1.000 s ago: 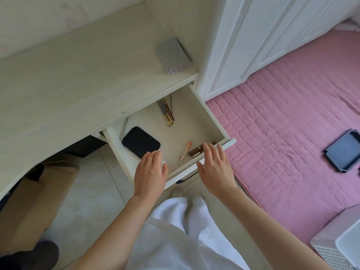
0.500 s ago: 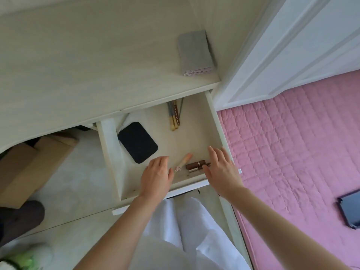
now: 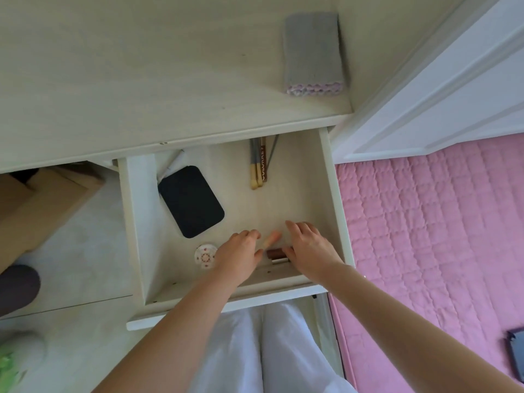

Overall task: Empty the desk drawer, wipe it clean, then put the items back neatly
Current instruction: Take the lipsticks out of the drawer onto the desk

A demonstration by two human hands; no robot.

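Pale desk (image 3: 113, 80) above, its drawer (image 3: 334, 199) pulled open: near the front wall a brown tube (image 3: 274, 253) lies crosswise, just left of the right hand (image 3: 310, 249), whose loosely spread fingers touch its end. Left hand (image 3: 241, 251) hovers beside it, fingers relaxed, over a peach tube (image 3: 271, 238). Farther back lie a black case (image 3: 191, 201), pencils (image 3: 258, 163) and a round floral tin (image 3: 204, 256).

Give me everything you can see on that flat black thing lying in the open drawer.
The flat black rectangular object with rounded corners looks matte and thin, with no visible markings; what it is cannot be told. It lies flat on the pale drawer floor, in the left half, turned at an angle to the walls. Its far corner lies against or over a white pen-like item. Neither hand touches it; the left hand is nearer, toward the drawer front.
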